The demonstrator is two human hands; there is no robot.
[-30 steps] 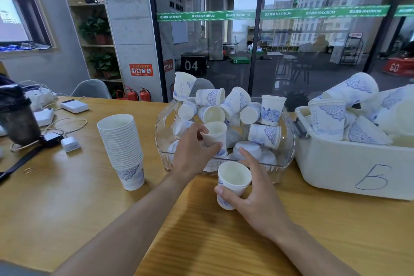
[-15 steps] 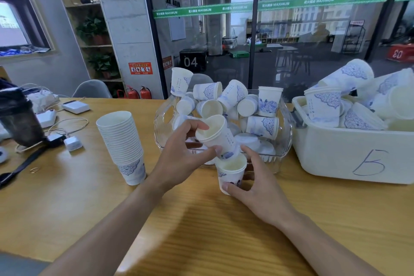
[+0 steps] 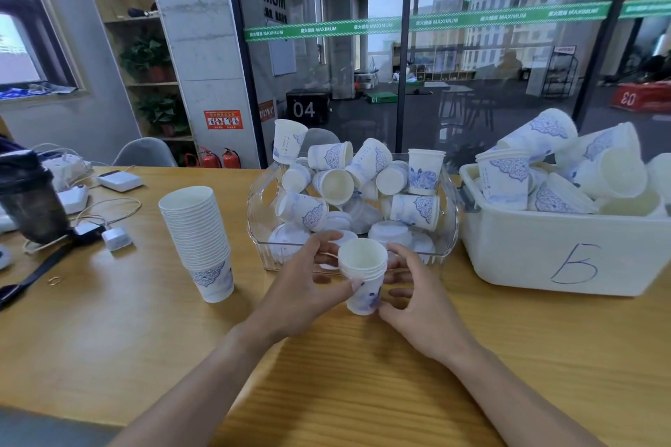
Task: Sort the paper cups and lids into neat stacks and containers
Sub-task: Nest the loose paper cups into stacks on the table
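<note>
A short stack of white paper cups with blue print (image 3: 363, 274) stands on the wooden table (image 3: 109, 337) in front of me. My left hand (image 3: 305, 287) grips it from the left, thumb across its side. My right hand (image 3: 417, 305) holds it from the right, thumb near its base. Behind it a clear plastic basket (image 3: 259, 207) is piled with loose cups and white lids. A tall nested stack of cups (image 3: 198, 236) stands to the left. A white bin marked "5" (image 3: 566, 250) at the right is heaped with larger cups.
At the far left lie a dark tumbler (image 3: 31, 200), white chargers and cables (image 3: 112, 236), and a black strap (image 3: 32, 276). A glass wall rises behind the table. A grey chair (image 3: 145, 152) stands at the far side.
My left hand took a cup out of the clear basket and set it into the cup held by my right hand. Both hands now hold the small stack.
</note>
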